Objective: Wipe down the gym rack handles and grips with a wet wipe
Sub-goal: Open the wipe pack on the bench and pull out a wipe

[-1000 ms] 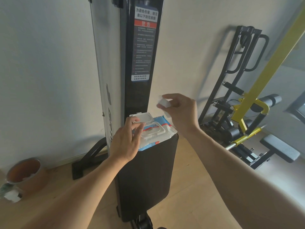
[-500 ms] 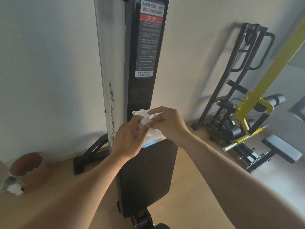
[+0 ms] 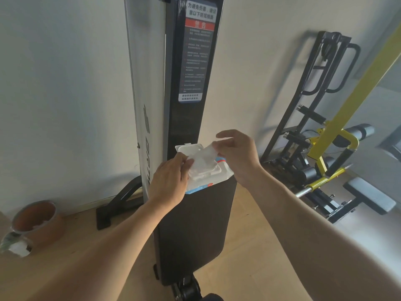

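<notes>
Two gym machines (image 3: 184, 83) on wood floor (image 3: 249, 246)

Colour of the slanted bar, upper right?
Yellow; the slanted bar shows best in the head view.

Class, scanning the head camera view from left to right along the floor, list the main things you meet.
Brown pot → black base foot → upright black machine with the wet wipe pack on it → black-and-yellow gym rack → grey padded bench end.
</notes>
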Motion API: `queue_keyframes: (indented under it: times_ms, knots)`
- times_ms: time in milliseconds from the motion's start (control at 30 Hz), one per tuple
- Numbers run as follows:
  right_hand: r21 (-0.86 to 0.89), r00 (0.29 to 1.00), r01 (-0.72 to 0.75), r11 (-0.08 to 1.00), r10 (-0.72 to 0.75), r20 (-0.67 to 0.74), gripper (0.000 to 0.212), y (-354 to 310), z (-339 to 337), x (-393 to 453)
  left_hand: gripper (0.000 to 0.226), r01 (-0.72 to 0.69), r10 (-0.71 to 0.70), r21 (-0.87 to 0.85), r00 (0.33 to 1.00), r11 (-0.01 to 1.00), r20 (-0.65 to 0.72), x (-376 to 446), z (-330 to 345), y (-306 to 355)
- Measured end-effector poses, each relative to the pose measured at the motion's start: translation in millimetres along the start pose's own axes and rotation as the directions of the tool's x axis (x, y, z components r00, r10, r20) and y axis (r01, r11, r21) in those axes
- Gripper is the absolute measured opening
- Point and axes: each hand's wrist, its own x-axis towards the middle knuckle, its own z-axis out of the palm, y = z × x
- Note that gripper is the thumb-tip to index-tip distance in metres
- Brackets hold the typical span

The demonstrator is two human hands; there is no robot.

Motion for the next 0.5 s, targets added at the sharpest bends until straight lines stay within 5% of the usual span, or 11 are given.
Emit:
queue_keyframes:
  times_ms: [167, 333, 500]
  knots:
    - [-0.035, 0.952, 0.151, 0.988, -0.154, -0.265, 0.027, -8, 3, 3, 0.050, 0.008, -0.008, -0.015, 1.000, 1.000, 0.016, -1, 0, -2]
    - [0.147, 0.848, 0.213, 0.966, -0.108, -0.519, 0.023, -28, -23, 23, 0.051, 0.022, -0.022, -0.040, 1.000, 0.999, -0.004, -1, -1, 0]
    - [0.225, 0.788, 0.305, 0.926, -0.112, -0.606, 0.025, -46, -53, 35, 0.061, 0.017, -0.017, -0.038, 1.000, 0.999, -0.010, -1, 0, 0]
